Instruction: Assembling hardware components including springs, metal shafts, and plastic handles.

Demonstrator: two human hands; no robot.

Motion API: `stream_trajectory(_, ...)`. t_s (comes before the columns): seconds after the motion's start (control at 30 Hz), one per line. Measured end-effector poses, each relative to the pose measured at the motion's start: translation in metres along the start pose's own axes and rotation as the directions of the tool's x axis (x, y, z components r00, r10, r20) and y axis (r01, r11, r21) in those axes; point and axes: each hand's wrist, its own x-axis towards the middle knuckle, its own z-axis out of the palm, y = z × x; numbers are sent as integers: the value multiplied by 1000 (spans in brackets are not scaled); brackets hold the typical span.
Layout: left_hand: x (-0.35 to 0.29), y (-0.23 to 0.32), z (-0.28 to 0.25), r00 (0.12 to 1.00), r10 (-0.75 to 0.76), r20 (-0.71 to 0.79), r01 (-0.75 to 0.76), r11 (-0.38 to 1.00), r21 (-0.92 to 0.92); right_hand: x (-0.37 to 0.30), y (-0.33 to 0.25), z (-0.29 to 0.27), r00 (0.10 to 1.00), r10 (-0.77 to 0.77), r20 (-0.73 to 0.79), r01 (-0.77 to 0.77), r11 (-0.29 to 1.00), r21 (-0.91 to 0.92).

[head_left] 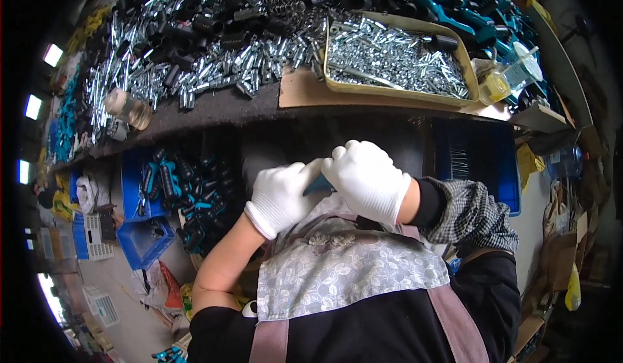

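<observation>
My two white-gloved hands meet in front of my apron, just below the bench edge. In my left hand (284, 193) is a teal piece (317, 185), mostly covered by the glove, so its kind cannot be made out. My right hand (368, 176) is closed, its fingers curled against the left fingertips at the top of the piece. Whatever its fingers grip is hidden behind the knuckles.
A cream tray (402, 95) of small metal parts sits on the bench, beside heaped metal sleeves (214, 71) and teal housings (454, 12). A plastic cup (519, 71) and a bottle (128, 108) stand near its edge. Blue bins (144, 243) flank me below.
</observation>
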Motion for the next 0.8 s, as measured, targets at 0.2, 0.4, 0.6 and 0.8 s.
stream_trajectory(0.2,-1,7,4,998,62,-4,-62,998,3,4,56,2,951,11,310,-165,863,477)
stream_trajectory(0.4,-3,11,4,993,115,-5,-115,993,-39,-1,59,21,897,-28,440,-314,660,682)
stream_trajectory(0.6,-2,-1,9,1000,25,19,-22,987,-161,1,38,-1,971,209,114,-236,907,349)
stream_trajectory(0.8,-1,17,18,999,-48,0,45,951,-305,23,164,-27,762,380,-524,-413,909,59)
